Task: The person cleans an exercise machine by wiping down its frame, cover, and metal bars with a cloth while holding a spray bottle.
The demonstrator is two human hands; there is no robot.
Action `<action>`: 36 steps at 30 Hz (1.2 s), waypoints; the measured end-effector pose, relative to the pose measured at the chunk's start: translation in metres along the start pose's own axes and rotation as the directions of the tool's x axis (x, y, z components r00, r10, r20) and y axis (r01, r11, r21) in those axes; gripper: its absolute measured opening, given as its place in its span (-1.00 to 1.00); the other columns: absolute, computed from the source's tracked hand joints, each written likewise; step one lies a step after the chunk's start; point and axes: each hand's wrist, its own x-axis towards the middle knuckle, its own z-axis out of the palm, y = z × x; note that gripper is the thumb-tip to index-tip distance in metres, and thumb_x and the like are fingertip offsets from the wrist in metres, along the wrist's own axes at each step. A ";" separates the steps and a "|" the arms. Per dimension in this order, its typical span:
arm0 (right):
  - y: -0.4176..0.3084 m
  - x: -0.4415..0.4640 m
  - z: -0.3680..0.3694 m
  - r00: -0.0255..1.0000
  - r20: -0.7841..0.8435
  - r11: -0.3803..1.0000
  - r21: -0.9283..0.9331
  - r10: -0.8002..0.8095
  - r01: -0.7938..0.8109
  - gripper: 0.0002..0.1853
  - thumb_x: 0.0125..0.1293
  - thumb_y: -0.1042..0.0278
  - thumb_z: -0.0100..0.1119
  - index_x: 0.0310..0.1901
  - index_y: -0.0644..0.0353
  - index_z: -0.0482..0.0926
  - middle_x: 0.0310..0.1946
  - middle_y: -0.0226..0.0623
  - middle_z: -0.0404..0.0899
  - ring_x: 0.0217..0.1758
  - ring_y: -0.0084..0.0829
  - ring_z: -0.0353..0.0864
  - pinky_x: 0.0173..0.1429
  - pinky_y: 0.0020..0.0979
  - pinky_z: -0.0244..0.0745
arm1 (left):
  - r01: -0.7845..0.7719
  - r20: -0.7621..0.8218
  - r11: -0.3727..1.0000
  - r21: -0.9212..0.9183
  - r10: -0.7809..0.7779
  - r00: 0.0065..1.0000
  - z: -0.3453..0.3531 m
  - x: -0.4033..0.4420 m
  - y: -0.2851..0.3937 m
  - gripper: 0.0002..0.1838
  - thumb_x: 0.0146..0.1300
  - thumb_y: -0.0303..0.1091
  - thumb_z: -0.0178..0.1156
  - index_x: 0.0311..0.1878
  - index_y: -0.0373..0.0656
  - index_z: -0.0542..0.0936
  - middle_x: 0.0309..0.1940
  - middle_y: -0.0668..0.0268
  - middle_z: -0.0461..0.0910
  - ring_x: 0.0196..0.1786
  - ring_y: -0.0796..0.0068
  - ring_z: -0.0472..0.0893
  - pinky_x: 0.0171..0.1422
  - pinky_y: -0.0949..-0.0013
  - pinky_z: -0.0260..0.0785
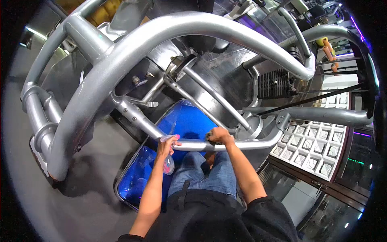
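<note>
A silver metal bar [192, 145] crosses in front of my legs. At its left part is my left hand [166, 146], closed round a clear spray bottle [168, 166] with a pink nozzle; pink shows near the bottle's bottom too. My right hand [219, 136] presses onto the top of the same bar, fingers curled. Something dark, apparently a cloth [209, 136], shows under those fingers, mostly hidden. Beneath both hands lies a blue machine platform [183, 117] with a glossy surface.
A thick curved silver tube [193, 23] arches over the exercise machine. A black ridged pedal [275, 84] is at the right. White patterned panels [312, 147] and dark glass stand farther right. Grey floor [98, 169] spreads at the left.
</note>
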 end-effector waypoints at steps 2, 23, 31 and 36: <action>-0.019 0.018 0.015 0.999 0.025 0.996 0.085 -0.034 0.032 -0.51 0.07 -0.13 0.23 -0.13 0.10 0.72 -0.17 0.03 0.69 -0.06 0.03 0.68 0.09 -0.09 0.54 | 0.029 0.012 1.000 -0.003 -0.029 1.000 -0.002 0.005 -0.005 -0.63 0.17 -0.10 0.17 -0.25 -0.29 0.63 -0.37 0.09 0.70 -0.70 0.49 0.49 -0.76 0.47 0.15; -0.002 -0.043 0.005 0.687 -0.240 0.711 -0.017 -0.686 0.703 -0.56 0.07 0.32 0.35 0.04 0.02 0.53 -0.11 -0.27 0.52 0.01 -0.12 0.56 0.04 -0.17 0.52 | -0.083 -0.242 0.988 -0.127 0.050 0.969 0.013 -0.003 -0.017 -0.52 0.14 -0.02 0.26 -0.09 -0.29 0.67 -0.47 0.25 0.65 -0.39 0.40 0.71 -0.69 0.46 0.26; -0.059 -0.024 0.022 0.531 -0.214 0.570 -0.214 -0.820 0.793 -0.45 0.02 0.38 0.39 0.12 -0.07 0.53 0.04 -0.34 0.46 0.09 -0.19 0.46 0.04 -0.13 0.51 | -0.282 -0.517 0.952 -0.116 0.185 0.836 0.056 -0.076 -0.065 -0.57 0.36 -0.13 0.18 0.09 -0.30 0.61 -0.32 0.23 0.69 -0.35 0.51 0.68 -0.59 0.48 0.37; 0.008 -0.042 0.018 0.446 -0.090 0.451 -0.309 -0.890 0.837 -0.43 0.02 0.39 0.35 0.15 -0.16 0.54 0.07 -0.34 0.43 0.10 -0.19 0.45 0.06 -0.15 0.52 | -0.377 -0.701 0.907 -0.189 0.144 0.699 0.095 -0.120 -0.112 -0.40 0.39 -0.07 0.18 0.31 -0.33 0.42 -0.13 0.17 0.67 -0.33 0.49 0.64 -0.36 0.50 0.46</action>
